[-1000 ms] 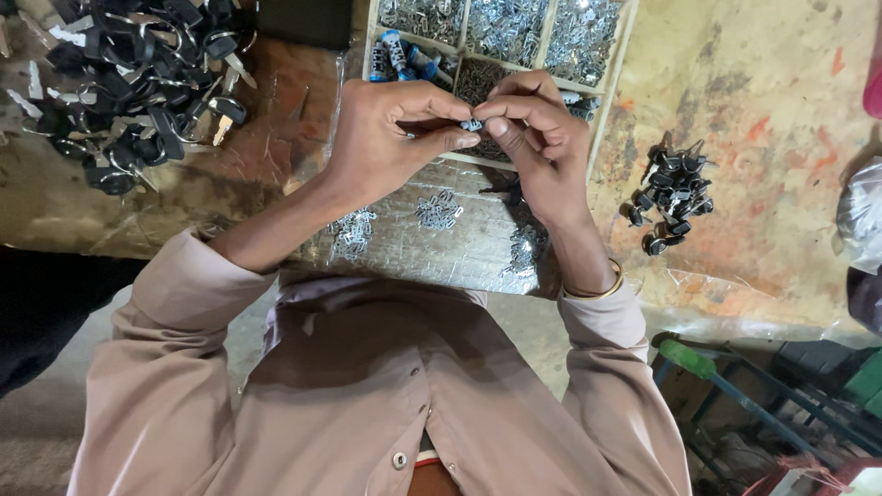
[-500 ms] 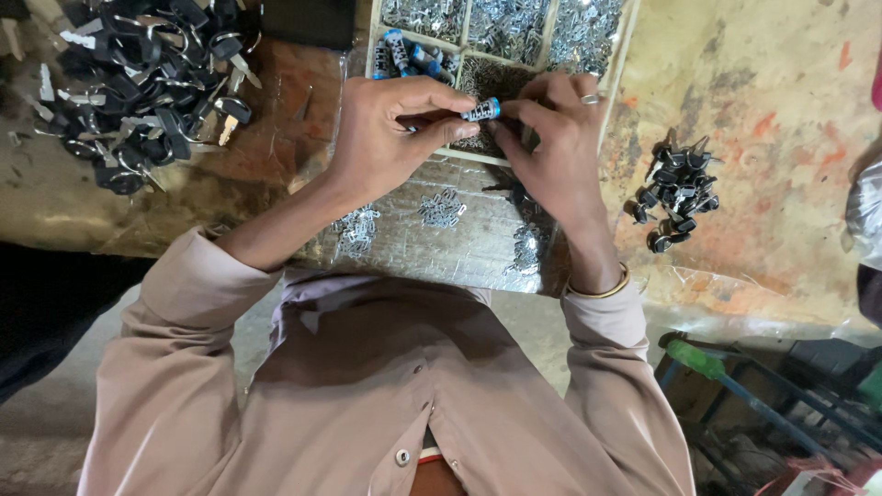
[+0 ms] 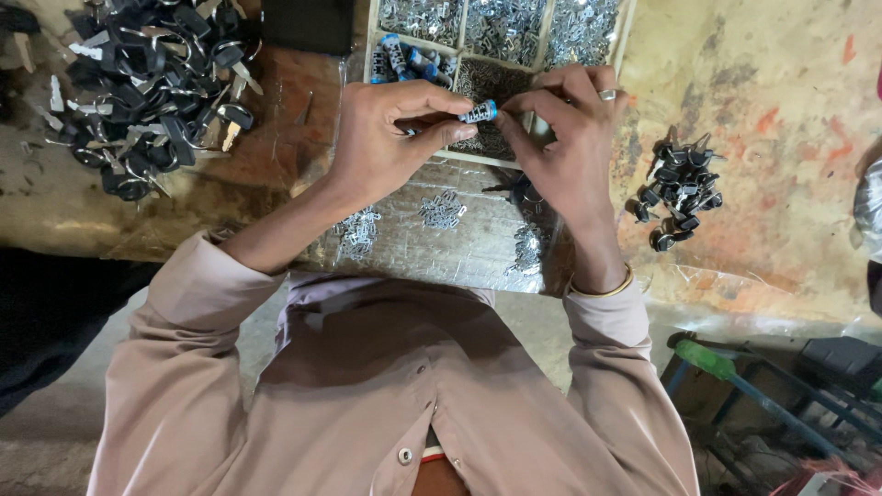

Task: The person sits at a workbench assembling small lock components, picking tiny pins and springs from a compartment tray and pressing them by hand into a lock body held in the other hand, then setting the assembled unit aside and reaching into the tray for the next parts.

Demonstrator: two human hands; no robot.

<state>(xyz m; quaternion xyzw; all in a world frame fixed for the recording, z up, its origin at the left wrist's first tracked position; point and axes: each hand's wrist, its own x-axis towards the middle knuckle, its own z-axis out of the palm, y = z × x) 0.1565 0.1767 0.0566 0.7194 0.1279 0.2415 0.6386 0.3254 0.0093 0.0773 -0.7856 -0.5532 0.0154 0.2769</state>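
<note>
Compartment tray (image 3: 542, 41) cut off at top; its small metal parts (image 3: 503, 23) indistinct

A worn, paint-stained workbench (image 3: 772, 92) carries a heap of black-headed keys (image 3: 152, 87) at its far left corner, a compartmented wooden tray (image 3: 501, 37) at the far edge, a small key cluster (image 3: 680, 188) toward the right, and loose metal bits (image 3: 441, 209) by the near edge
</note>
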